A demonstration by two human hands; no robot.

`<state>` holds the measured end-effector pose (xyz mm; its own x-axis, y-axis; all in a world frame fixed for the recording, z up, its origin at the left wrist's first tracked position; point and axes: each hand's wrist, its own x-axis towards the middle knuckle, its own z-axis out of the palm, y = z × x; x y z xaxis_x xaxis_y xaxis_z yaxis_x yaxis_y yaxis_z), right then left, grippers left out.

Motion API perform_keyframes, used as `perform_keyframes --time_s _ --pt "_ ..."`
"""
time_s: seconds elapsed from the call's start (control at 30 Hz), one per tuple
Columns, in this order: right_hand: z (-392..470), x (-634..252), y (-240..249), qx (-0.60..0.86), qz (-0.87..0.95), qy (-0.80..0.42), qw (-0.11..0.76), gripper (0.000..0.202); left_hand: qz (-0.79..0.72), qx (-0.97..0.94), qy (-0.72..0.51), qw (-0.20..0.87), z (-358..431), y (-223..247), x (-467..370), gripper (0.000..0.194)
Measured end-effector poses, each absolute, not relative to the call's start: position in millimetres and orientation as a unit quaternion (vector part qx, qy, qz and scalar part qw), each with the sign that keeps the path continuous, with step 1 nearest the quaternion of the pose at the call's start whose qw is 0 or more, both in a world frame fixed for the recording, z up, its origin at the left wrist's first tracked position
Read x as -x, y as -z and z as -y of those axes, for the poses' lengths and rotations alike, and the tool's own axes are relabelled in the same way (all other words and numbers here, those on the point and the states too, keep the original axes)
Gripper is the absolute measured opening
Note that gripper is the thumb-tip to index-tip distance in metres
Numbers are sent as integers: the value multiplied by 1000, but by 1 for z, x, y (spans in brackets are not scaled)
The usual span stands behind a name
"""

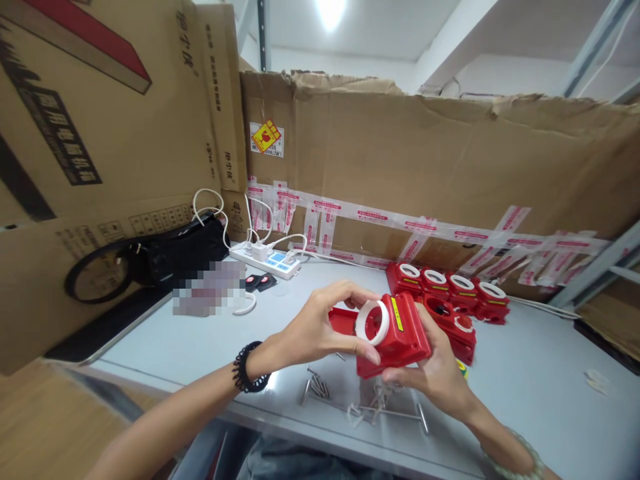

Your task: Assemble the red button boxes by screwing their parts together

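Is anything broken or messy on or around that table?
Yes. The big cardboard sheet behind the table looks damaged: its top edge is ragged and torn. Small metal pieces lie untidily near the front edge. The held red box shows no visible damage.

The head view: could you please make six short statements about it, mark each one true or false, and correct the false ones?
1. A power strip lies on the table. True.
2. The power strip is black. False: it is mostly white.
3. The left hand and right hand hold a red box. True.
4. Screws lie near the table's front edge. True.
5. The left hand grips the screws. False: it is on the red box.
6. The right hand is apart from the red box. False: it touches it.
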<state>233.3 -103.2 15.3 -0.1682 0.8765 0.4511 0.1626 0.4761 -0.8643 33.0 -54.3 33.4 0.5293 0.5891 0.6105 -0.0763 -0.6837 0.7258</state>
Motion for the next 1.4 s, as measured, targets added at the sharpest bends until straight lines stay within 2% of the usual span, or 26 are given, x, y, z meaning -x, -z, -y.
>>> perform_keyframes --time_s 0.27,0.4,0.53,0.73,0.83,0.97,1.1,1.27,1.4 --pt "106 -233 -14 397 688 -309 523 74 -200 -774 -451 396 60 -32 -36 57" --pt "104 -237 -11 398 692 -304 520 79 -186 -794 -443 371 60 -35 -35 57" --pt "102 -241 -13 359 699 -355 507 79 -117 -835 -432 320 55 -40 -31 55" --pt "104 -238 -10 321 670 -461 485 80 -70 -839 -426 330 46 -41 -28 57" --pt "104 -238 -10 316 670 -466 484 78 -75 -843 -428 315 48 -45 -28 58" --pt "106 -240 -12 352 676 -431 483 79 -92 -850 -431 289 55 -48 -28 45" --pt "107 -238 -11 367 692 -377 494 78 -113 -831 -467 280 59 -39 -32 42" --pt "105 -237 -5 393 714 -207 541 79 -175 -737 -532 377 55 -21 -43 34" --pt "103 -239 -2 379 730 -170 542 81 -168 -704 -530 441 54 -19 -46 33"
